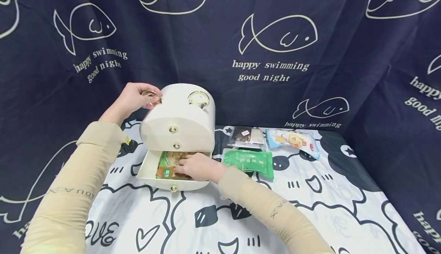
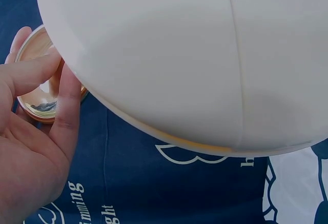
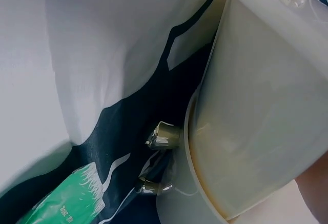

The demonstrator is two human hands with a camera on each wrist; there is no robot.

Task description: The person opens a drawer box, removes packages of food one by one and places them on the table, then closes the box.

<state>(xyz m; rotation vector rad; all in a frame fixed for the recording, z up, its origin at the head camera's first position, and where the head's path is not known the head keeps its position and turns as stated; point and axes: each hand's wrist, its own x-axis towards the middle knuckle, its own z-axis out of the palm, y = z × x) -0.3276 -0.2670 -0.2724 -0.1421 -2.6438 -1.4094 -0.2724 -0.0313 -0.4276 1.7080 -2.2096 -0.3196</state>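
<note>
A white storage box (image 1: 177, 135) with gold knobs and round gold ears stands on the table, its bottom drawer (image 1: 148, 166) pulled out. My left hand (image 1: 134, 98) holds the gold ear (image 2: 37, 65) on the box's left side, thumb on its hollow face. Inside the drawer lie snack packets: one green with a nut-like picture (image 1: 173, 157), one orange-brown with a green label (image 1: 167, 173). My right hand (image 1: 198, 166) reaches in from the right, its bent fingers on the right part of the snack packet. In the right wrist view only a sliver of that hand (image 3: 313, 185) shows; its fingertips are hidden.
Right of the box lie a green packet (image 1: 249, 162), a clear-and-dark packet (image 1: 246, 136) and a light blue packet (image 1: 293, 141). Something black and yellow (image 1: 129, 145) sits left of the box. A dark blue curtain (image 1: 220, 47) hangs close behind.
</note>
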